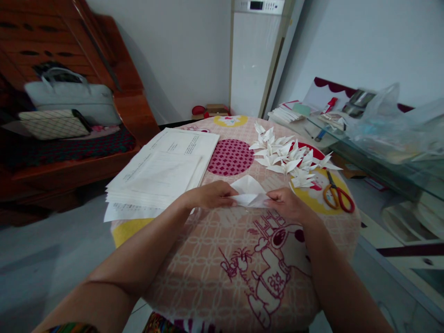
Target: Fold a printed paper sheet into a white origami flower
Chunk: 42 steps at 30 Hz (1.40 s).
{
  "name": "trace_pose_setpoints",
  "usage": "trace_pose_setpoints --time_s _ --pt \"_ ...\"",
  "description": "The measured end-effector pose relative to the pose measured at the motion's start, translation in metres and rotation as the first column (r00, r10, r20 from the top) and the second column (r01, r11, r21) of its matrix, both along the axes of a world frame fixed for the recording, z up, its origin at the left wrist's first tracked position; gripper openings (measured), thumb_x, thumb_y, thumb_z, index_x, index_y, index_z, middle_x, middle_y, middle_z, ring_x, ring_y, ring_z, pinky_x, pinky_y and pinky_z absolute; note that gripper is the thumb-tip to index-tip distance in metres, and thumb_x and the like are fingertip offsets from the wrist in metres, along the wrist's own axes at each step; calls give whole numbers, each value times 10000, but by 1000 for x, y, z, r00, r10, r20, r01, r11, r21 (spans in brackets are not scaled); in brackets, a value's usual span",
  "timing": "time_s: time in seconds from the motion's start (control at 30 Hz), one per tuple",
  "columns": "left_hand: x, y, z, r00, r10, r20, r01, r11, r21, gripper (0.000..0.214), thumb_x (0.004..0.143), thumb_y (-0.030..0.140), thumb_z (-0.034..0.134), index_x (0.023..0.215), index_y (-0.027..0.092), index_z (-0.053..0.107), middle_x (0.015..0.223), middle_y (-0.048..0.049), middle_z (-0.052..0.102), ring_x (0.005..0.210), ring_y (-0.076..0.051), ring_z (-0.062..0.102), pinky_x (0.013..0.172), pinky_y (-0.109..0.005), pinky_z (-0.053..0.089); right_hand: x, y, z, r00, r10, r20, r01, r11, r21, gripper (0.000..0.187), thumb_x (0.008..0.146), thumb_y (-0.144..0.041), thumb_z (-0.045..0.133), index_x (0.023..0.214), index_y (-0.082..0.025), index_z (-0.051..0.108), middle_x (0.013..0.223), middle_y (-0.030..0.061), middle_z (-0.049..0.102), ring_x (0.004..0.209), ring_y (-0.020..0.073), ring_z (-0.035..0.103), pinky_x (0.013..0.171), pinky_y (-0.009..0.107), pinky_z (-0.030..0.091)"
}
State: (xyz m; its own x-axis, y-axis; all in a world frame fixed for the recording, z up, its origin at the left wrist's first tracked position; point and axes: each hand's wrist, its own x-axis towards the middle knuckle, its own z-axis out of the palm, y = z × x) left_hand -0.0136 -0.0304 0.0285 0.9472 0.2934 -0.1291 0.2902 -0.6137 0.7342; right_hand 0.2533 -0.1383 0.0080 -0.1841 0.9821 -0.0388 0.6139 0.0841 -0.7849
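Observation:
A small folded white paper (249, 190) lies on the round table's patterned cloth (215, 259), pinched from both sides. My left hand (211, 195) grips its left edge with fingers pressed together. On the opposite side, my right hand (286, 203) holds the paper's right corner, fingers closed on it. Just beyond the paper sits a cluster of several folded white paper shapes (286, 155). A thick stack of printed sheets (163, 169) rests to the left of my hands.
Orange-handled scissors (337, 194) lie at the table's right edge. A glass-topped table (381, 152) with plastic bags and papers stands to the right. A wooden bench (69, 138) with bags is at the left, and a white appliance (255, 55) stands behind.

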Motion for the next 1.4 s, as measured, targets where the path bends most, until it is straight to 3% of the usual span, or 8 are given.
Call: trace_pose_setpoints --time_s 0.07,0.17,0.23,0.37,0.5,0.6,0.73,1.4 --pt "2 6 -4 996 86 0 -86 994 -60 315 879 408 555 821 137 705 674 0 631 595 -120 525 559 -223 360 -1 4 -7 997 -49 -60 47 998 -37 248 799 -290 627 580 -175 610 532 -28 542 539 131 509 508 234 356" --pt "6 12 -13 970 243 -20 -244 968 -54 338 838 425 559 693 134 654 597 12 544 554 -107 452 524 -228 299 -3 10 -18 973 -143 -179 129 988 -90 138 773 -275 622 794 -169 708 650 -4 639 629 166 587 568 243 421" --pt "9 14 -17 942 332 -44 -332 943 22 323 825 392 555 636 141 627 571 16 515 555 -106 439 531 -232 287 -6 12 -22 964 -206 -169 196 978 -73 296 757 -261 624 1008 -151 737 657 -3 647 612 166 583 575 252 428" --pt "15 10 -21 877 474 -77 -441 858 264 292 816 323 560 587 149 610 548 9 521 572 -118 456 560 -250 295 -11 13 -23 971 -238 39 231 965 126 538 785 -226 587 1313 -143 653 589 -27 613 540 145 511 552 251 398" --pt "21 7 -23 812 573 -111 -481 764 430 273 831 360 597 680 154 694 659 -45 654 632 -156 551 600 -270 337 -14 14 -23 955 -206 213 158 962 225 425 834 -191 524 1202 -179 738 909 65 778 697 182 646 667 286 484" --pt "22 8 -24 796 588 -144 -482 759 437 281 834 391 616 732 156 729 720 -65 697 669 -171 593 615 -272 356 -16 16 -23 929 -175 325 105 969 224 416 839 -147 497 1159 -176 761 1101 108 770 869 227 710 781 322 518" --pt "22 11 -25 786 601 -145 -504 759 413 299 826 413 636 733 149 741 711 -67 703 662 -172 603 606 -271 358 -19 17 -22 899 -164 406 84 975 207 430 837 -124 494 1175 -177 754 1094 114 772 925 247 723 816 340 531" --pt "24 14 -24 759 629 -168 -523 743 418 302 833 407 645 767 137 762 706 -80 691 665 -171 595 619 -269 353 -24 22 -21 854 -218 472 119 966 231 418 869 -102 495 1184 -201 752 1130 104 762 991 260 722 861 357 534"
